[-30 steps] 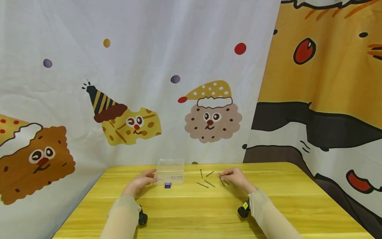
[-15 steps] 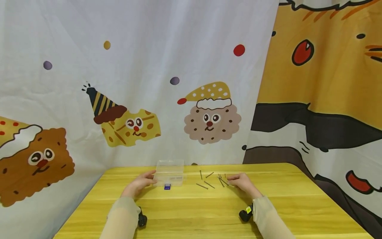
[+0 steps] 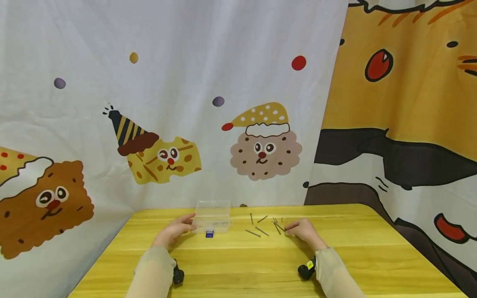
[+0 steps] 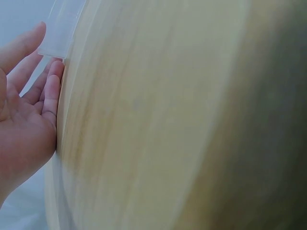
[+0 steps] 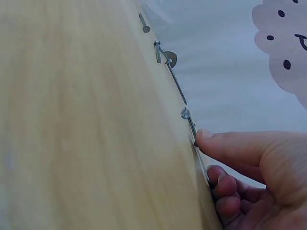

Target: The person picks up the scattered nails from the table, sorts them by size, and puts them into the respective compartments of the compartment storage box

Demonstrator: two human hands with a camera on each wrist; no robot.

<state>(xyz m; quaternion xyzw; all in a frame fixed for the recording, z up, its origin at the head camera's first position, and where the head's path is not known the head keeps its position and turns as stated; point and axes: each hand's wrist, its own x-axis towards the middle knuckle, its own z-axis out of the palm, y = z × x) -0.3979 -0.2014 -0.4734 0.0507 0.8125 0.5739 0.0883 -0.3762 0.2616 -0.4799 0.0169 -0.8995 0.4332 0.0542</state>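
My left hand (image 3: 174, 231) rests at the left end of a clear plastic box (image 3: 212, 226), whose lid stands raised at the back. In the left wrist view, its extended thumb (image 4: 33, 40) and loosely bent fingers lie about the corner of the box (image 4: 60, 36). My right hand (image 3: 303, 232) is beside a cluster of nails (image 3: 276, 226) on the table. The right wrist view shows the thumb tip (image 5: 205, 135) at the end of a nail (image 5: 191, 125), apart from the index fingertip; the other fingers are bent. Whether the thumb presses that nail is unclear.
Several more loose nails (image 3: 257, 229) lie between the box and the right hand. A blue latch (image 3: 209, 234) is on the box's front. The wooden table (image 3: 238, 265) ends at a printed curtain (image 3: 216, 165).
The right hand has moved a little right and nearer to me, from over the nail cluster to its right side, uncovering some nails. The left hand stays at the box.
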